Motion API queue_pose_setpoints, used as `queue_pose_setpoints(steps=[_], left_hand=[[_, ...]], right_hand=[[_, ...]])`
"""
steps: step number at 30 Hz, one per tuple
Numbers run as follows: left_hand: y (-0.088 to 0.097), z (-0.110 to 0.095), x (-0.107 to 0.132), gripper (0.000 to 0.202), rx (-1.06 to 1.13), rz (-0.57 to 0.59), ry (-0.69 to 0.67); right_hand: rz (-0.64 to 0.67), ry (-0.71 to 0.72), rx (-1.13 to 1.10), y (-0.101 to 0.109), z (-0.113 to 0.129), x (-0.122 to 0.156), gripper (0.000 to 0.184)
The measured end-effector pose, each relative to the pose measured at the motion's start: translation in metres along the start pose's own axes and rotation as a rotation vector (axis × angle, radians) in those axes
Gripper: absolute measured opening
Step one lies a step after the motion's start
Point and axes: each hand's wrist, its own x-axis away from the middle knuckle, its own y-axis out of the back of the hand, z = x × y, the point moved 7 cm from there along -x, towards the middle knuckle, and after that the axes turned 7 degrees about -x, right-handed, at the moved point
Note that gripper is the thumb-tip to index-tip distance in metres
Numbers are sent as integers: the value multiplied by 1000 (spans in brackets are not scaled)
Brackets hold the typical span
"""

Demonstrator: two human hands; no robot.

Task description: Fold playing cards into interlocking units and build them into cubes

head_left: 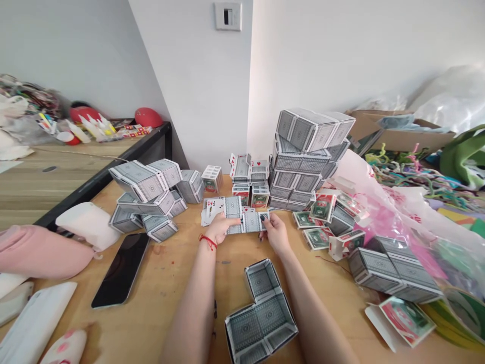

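Observation:
Both my hands are around a strip of grey-backed playing cards (251, 222) near the middle of the table. My left hand (217, 228) is closed at the strip's left end, beside a loose pile of cards (212, 208), some face up. At the right end my right hand (276, 232) pinches a card between thumb and fingers. Whether the cards are joined cannot be made out. Between my forearms lies an L-shaped open form made of folded cards (261, 318). Behind my hands stand card boxes (259, 194) with more cards on top.
Tall stacks of folded-card blocks (303, 162) rise at the right, smaller ones (147, 187) at the left. A black phone (121, 270) lies left. Opened card boxes (322, 207), more card blocks (392, 268) and pink plastic wrap (409, 227) crowd the right side.

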Motion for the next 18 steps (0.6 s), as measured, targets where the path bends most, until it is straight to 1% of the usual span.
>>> queue_pose_setpoints(steps=[5,8,12,18], left_hand=[[1,1,-2,42,-12,-73,11],[1,-2,-2,43,-22,-103,-3],[1,-5,0,42,-55,-110,-10],[2,-2,-4,43,-26,-72,-32]], right_hand=[[7,-13,34,2,-2,-1,31],[-20,-3,49,4,-2,-2,30],[-92,48,70,10,-1,-4,30],[-131,34,73,15,-3,-4,31]])
